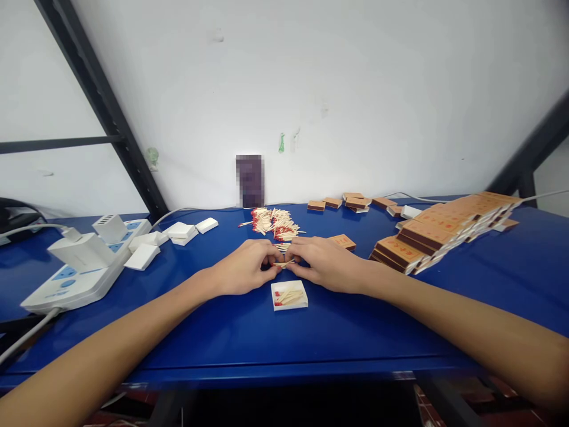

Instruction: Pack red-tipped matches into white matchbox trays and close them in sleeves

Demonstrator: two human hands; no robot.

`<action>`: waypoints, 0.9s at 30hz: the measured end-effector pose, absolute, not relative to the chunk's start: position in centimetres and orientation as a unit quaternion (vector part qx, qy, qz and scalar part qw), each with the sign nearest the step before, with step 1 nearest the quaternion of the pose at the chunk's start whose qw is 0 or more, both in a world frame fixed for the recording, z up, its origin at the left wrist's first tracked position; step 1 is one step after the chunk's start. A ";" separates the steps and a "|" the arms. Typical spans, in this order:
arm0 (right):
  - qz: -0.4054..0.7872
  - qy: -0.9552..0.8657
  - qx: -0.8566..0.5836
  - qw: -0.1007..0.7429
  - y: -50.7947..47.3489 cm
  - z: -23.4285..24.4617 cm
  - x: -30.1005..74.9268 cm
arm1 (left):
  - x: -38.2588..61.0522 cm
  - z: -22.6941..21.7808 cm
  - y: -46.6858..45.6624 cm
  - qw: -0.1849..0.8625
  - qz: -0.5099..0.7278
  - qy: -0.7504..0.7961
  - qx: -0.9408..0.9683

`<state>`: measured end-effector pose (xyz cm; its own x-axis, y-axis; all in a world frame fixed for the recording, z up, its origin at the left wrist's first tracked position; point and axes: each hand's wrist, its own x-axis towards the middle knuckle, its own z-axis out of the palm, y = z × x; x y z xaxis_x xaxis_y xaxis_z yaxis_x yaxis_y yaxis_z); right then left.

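Observation:
My left hand (249, 267) and my right hand (323, 264) meet over the middle of the blue table. Between their fingertips is a small bunch of matches (284, 263), pinched from both ends. Just in front of the hands lies a white matchbox tray (304, 303) with several red-headed matches (290, 296) in it. Beyond the fingers a loose heap of matches (272, 223) spreads toward the wall, partly covered by the hands. An orange matchbox cover (344, 242) rests behind my right hand.
At the right stands a large stack of orange matchboxes (429, 228); more boxes (355, 200) lie along the wall. To the left are white trays (182, 231) and a white power strip (95, 283) with plugged-in chargers and cables. A pixelated dark object (250, 181) leans against the wall.

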<state>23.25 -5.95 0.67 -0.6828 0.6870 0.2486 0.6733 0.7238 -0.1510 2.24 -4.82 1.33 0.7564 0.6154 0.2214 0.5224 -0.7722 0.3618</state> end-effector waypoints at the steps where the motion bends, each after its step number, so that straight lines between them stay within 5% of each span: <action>1: 0.027 -0.918 -0.369 0.145 -5.9 0.6 23.3 | 2.2 1.3 -4.9 0.128 0.167 0.308 0.928; 9: -0.045 -0.924 -0.351 0.144 -6.1 0.7 23.0 | 2.4 1.6 -4.9 0.079 0.127 0.305 0.940; 27: -0.014 -0.910 -0.398 0.116 -6.3 0.4 22.4 | 2.6 1.5 -5.6 -0.046 0.063 0.320 0.944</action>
<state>22.43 -6.32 0.40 -0.6563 0.7209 0.2224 0.7273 0.6830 -0.0678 2.58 -5.62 1.48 0.7874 0.5982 0.1492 0.6099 -0.7911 -0.0466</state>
